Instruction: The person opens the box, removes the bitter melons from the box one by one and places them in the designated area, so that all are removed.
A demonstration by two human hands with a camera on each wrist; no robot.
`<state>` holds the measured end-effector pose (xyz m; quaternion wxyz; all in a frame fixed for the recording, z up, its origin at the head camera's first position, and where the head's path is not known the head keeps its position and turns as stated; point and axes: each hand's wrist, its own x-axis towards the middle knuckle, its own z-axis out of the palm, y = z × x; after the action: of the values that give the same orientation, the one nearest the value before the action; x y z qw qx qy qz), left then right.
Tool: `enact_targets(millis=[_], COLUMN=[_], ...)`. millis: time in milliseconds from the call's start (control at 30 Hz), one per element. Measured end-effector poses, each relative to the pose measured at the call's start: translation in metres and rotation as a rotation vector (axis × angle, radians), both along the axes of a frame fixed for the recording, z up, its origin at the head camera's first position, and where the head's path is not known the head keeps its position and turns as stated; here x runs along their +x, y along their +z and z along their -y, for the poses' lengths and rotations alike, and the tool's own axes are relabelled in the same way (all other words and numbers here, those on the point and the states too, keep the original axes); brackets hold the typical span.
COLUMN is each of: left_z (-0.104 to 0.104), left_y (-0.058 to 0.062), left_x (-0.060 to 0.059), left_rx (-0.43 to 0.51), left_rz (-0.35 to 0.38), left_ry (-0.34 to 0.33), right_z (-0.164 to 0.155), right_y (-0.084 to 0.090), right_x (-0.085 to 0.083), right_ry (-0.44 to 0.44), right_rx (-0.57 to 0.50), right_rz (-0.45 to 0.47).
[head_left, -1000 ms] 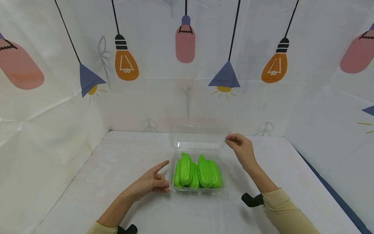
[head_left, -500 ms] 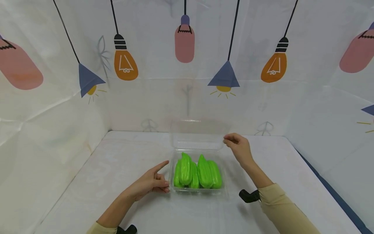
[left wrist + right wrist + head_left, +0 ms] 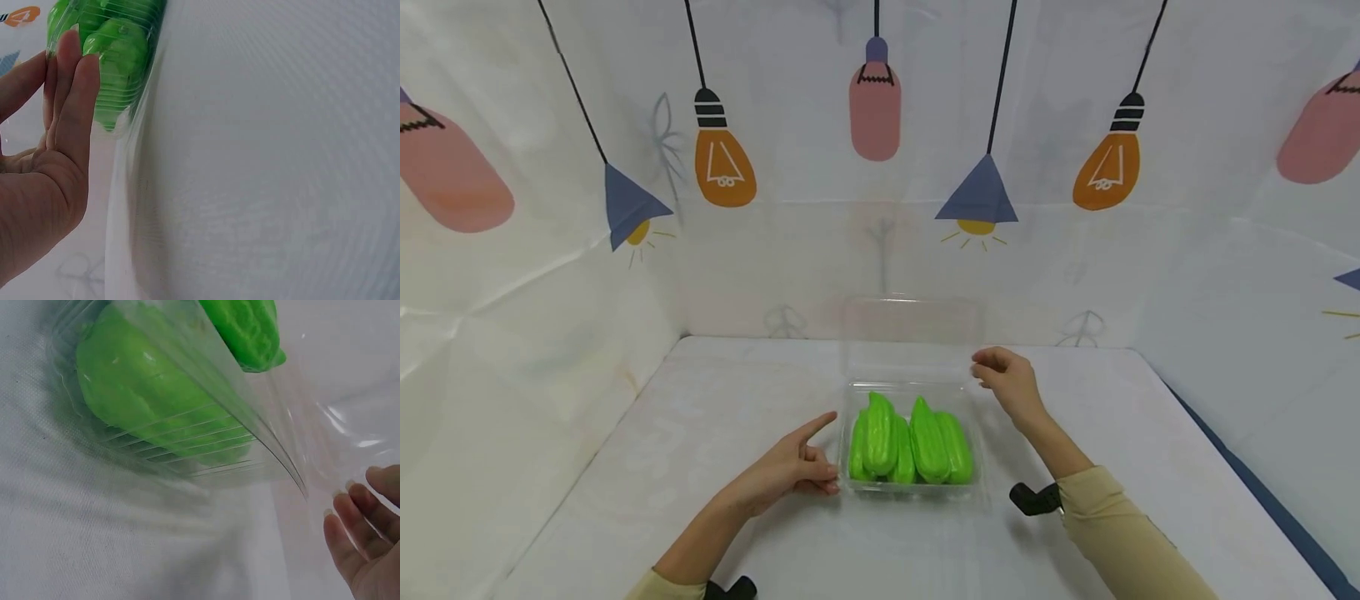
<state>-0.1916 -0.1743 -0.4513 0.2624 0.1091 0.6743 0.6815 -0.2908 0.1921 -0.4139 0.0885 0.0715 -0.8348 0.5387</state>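
Observation:
A clear plastic clamshell tray sits mid-table and holds several bright green vegetables. Its hinged lid stands nearly upright behind the tray. My right hand is at the lid's right edge, fingers curled and pinching it. In the right wrist view the lid slants over the green vegetables, with my fingertips just behind it. My left hand rests on the table with its fingers straight against the tray's left wall. The left wrist view shows that hand touching the ribbed plastic over a vegetable.
The white cloth-covered table is boxed in by white backdrop walls printed with lamps at the left, back and right. Black wrist camera mounts show on both forearms. The table's right edge borders a dark strip.
The lid has swung upward, from leaning back to nearly upright, with my right hand moving slightly left along with it. My left hand has stayed against the tray.

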Motion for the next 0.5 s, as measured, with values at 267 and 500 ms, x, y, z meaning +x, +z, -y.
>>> enact_targets(millis=[267,500], left_z=[-0.0027,-0.0034], left_y=[0.001,-0.0005], left_x=[-0.0002,0.0003], left_rx=[-0.003,0.003], left_rz=[0.005,0.007], left_ry=[0.007,0.018], right_z=[0.0007,0.0035], right_y=[-0.0034,-0.005], right_x=[-0.0038,-0.0104], right_ry=[0.001,-0.015], right_rx=[0.034,0.031], right_rz=[-0.005,0.003])
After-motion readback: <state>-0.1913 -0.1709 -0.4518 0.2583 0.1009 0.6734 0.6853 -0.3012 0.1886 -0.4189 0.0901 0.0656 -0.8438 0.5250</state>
